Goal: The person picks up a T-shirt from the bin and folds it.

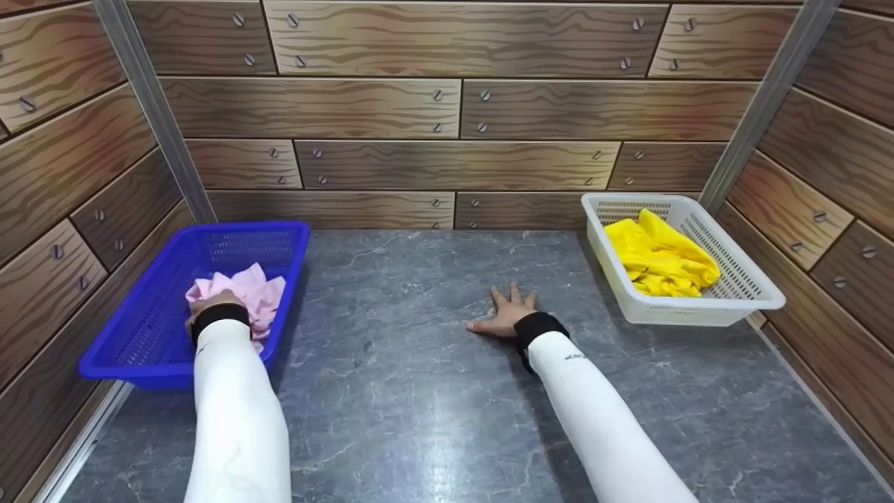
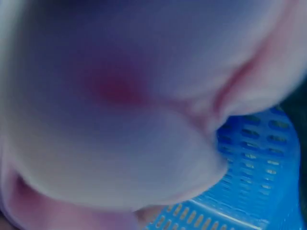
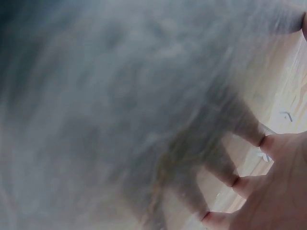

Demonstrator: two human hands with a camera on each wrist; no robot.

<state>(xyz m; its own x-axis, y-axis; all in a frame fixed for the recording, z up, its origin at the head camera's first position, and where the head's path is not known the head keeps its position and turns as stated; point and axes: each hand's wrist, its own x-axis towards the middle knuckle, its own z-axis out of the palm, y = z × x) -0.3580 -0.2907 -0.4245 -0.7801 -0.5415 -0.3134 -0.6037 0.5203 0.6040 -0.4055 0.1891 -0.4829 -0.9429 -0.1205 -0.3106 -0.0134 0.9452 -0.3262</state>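
Note:
Inside the blue basket (image 1: 160, 307) at the left lies a crumpled pink cloth (image 1: 255, 297). My left hand (image 1: 209, 304) reaches over the basket and grips the cloth at its near left side, with most of the fingers hidden from the head view. Pale pink folds (image 2: 120, 153) fill most of the left wrist view, close to the camera. On the grey tabletop (image 1: 405, 391), my right hand (image 1: 508, 316) rests with fingers spread and nothing held. The right wrist view shows its fingers (image 3: 249, 184) straight, their tips at the surface.
A white basket (image 1: 698, 314) stands at the right, with a yellow cloth (image 1: 660, 258) heaped in it. Wood-patterned walls (image 1: 447, 112) enclose the table at the back and both sides, joined by grey metal corner posts (image 1: 768, 105).

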